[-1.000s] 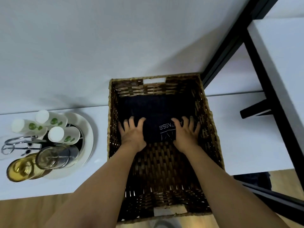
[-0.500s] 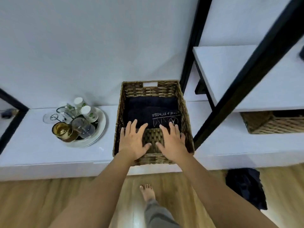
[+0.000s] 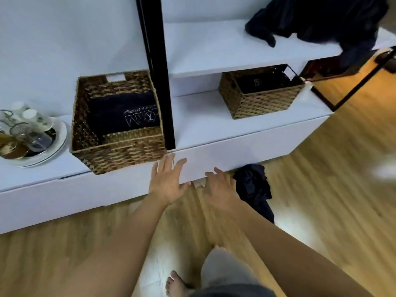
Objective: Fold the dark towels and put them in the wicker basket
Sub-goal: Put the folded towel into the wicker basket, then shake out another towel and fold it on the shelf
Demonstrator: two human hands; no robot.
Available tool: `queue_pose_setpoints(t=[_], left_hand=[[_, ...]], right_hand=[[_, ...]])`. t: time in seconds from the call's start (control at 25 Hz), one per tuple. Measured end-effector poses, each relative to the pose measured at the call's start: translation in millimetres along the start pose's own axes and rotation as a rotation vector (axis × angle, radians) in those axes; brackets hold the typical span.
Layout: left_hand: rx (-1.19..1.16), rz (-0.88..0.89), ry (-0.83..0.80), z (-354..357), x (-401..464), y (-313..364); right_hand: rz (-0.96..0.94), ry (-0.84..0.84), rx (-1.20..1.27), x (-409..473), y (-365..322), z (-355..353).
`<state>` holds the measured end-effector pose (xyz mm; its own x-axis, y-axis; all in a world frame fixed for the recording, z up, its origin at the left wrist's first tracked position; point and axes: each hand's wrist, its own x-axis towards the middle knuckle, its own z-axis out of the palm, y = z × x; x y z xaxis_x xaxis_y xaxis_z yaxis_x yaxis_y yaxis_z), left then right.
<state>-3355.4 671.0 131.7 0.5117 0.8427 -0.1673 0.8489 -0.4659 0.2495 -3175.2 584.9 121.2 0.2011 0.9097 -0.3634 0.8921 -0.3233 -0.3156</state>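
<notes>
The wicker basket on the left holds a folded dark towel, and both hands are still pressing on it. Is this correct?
Not quite. In the head view, the wicker basket does hold the folded dark towel, but the left hand and right hand are outside it, open and empty.

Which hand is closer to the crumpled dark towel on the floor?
The right hand. It hovers open right beside the crumpled dark towel on the floor, while the left hand, also empty, is farther away, nearer the wicker basket.
</notes>
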Motion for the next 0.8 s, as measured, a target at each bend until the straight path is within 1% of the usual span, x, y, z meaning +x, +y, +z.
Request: queue_pose_setpoints(t=[0.12,0.24,0.36,0.48,0.6,0.72,0.8], left_hand=[[-0.006,0.053,-0.109,32,6,69],[-0.058,0.053,-0.189,75,25,152],[-0.108,-0.003,-0.242,126,44,229],[-0.135,-0.082,-0.317,184,67,287],[-0.176,-0.167,-0.357,253,102,318],[-0.200,-0.211,-0.400,336,144,324],[-0.194,-0.214,-0.442,405,179,318]], right_hand=[[0.096,-0.003,0.062,-30,75,-12],[0.169,-0.044,0.088,-46,175,-17],[0.233,-0.107,0.195,-51,275,-15],[0.315,-0.191,0.295,-40,366,-5],[0.399,-0.223,0.370,-5,441,27],[0.454,-0.249,0.428,45,495,84],[0.508,-0.267,0.488,87,529,140]])
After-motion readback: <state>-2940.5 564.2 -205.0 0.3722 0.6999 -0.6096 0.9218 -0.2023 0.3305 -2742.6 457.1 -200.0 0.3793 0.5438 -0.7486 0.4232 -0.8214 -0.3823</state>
